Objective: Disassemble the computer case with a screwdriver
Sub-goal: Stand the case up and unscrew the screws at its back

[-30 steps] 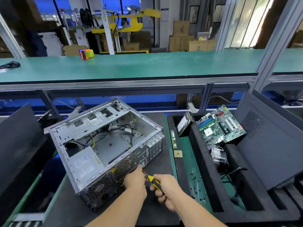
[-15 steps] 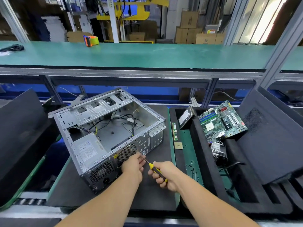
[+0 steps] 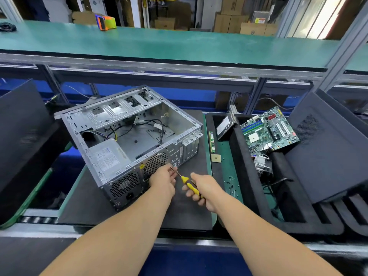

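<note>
Green workbench shelving runs behind a dark foam mat; right hand curls its fingers round a yellow screwdriver, left hand pinches its shaft against the near rear panel of an open computer case lying mid-mat; motherboard rests far right
</note>
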